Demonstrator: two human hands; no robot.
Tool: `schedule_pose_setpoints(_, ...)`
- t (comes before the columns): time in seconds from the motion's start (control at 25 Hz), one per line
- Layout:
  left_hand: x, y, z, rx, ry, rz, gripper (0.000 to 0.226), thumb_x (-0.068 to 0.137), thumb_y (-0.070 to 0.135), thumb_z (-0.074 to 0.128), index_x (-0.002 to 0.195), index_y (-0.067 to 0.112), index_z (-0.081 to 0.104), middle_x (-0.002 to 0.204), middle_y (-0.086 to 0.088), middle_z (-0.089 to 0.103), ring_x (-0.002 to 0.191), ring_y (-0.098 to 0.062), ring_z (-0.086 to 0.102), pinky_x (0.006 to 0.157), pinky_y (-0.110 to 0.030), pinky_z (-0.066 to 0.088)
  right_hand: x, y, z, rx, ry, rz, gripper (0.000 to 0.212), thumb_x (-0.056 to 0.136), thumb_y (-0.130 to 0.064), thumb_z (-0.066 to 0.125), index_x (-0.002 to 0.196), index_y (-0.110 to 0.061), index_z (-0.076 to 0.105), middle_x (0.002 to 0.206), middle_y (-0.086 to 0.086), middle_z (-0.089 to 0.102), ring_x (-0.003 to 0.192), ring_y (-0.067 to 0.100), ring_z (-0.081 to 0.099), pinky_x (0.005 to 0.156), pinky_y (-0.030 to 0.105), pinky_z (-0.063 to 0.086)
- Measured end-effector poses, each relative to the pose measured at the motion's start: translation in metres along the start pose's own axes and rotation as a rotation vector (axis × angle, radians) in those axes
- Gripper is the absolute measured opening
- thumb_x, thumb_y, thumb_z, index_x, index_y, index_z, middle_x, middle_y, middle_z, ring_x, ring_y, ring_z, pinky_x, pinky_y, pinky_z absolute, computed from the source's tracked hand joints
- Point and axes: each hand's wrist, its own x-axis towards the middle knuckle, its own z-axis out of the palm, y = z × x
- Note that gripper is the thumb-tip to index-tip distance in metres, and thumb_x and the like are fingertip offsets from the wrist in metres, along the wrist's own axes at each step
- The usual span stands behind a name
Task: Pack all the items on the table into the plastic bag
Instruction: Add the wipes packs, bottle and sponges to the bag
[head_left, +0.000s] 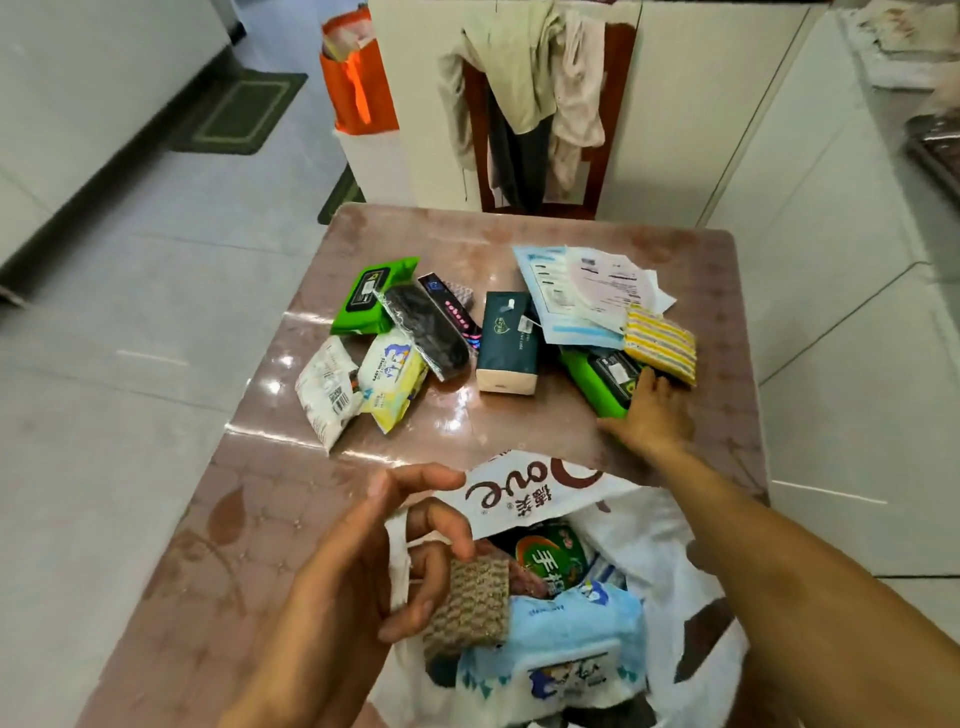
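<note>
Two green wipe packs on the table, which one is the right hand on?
The green wipe pack at the table's right, partly under the yellow striped cloth. The right hand touches it; the other green pack lies far left.

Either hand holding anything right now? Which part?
Left hand holds the plastic bag by its rim. Right hand only touches the green pack.

Grey tiled floor (156, 322) — clothes-draped wooden chair (597, 171).

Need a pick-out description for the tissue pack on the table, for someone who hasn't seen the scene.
Start at the brown table and find the loose items beyond the white plastic bag. Near their middle, between two green wipe packs, lies the tissue pack. It is the only dark teal, box-shaped block, with a beige end facing the camera.
</note>
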Motion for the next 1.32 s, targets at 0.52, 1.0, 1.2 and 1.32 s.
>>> schedule_pose_setpoints(0.52, -0.042, 0.027, 0.008, 0.516, 0.154, 0.187, 0.027, 0.089, 0.045, 0.058, 0.107, 0.028, 0.068, 0.095, -0.009, 0.075, 0.047, -0.012, 0.045, 0.046, -0.019, 0.041, -0.161, 0.012, -0.11, 1.01, -0.027, -0.225, 0.046, 0.051, -0.042, 0.068, 0.097, -0.036, 0.066, 0.087, -0.004, 0.071, 0.065, 0.012, 0.065, 0.045, 0.028, 0.049)
schedule_pose_setpoints(1.0, -0.051, 0.023, -0.015, 0.266, 0.021, 0.324, 0.037, 0.089, 0.044, 0.051, 0.115, 0.02, 0.063, 0.111, -0.019, 0.072, 0.04, -0.01, 0.024, 0.042, -0.024, 0.023, -0.251, -0.009, -0.069, 0.074, 0.22, -0.412, 0.062, 0.076, -0.016, 0.057, 0.137, -0.019, 0.048, 0.139, 0.005, 0.05, 0.118, 0.031, 0.048, 0.095, 0.043, 0.044)
schedule_pose_setpoints(1.2, -0.041, 0.022, -0.008, 0.331, -0.01, 0.301, 0.028, 0.093, 0.041, 0.051, 0.11, 0.023, 0.065, 0.108, -0.014, 0.074, 0.039, -0.01, 0.024, 0.04, -0.021, 0.028, -0.247, 0.057, -0.095, -0.101, 0.279, -0.019, 0.049, 0.077, -0.036, 0.058, 0.122, -0.016, 0.051, 0.118, 0.012, 0.059, 0.105, 0.035, 0.055, 0.082, 0.045, 0.047)
schedule_pose_setpoints(1.32, -0.042, 0.022, -0.006, 0.345, -0.024, 0.277, 0.028, 0.092, 0.043, 0.052, 0.109, 0.025, 0.066, 0.109, -0.013, 0.074, 0.04, -0.01, 0.025, 0.041, -0.021, 0.028, -0.254, 0.064, -0.114, 0.582, -0.123, 0.118, 0.021, 0.089, -0.024, 0.062, 0.087, -0.004, 0.068, 0.068, 0.012, 0.065, 0.058, 0.023, 0.06, 0.061, 0.038, 0.053)
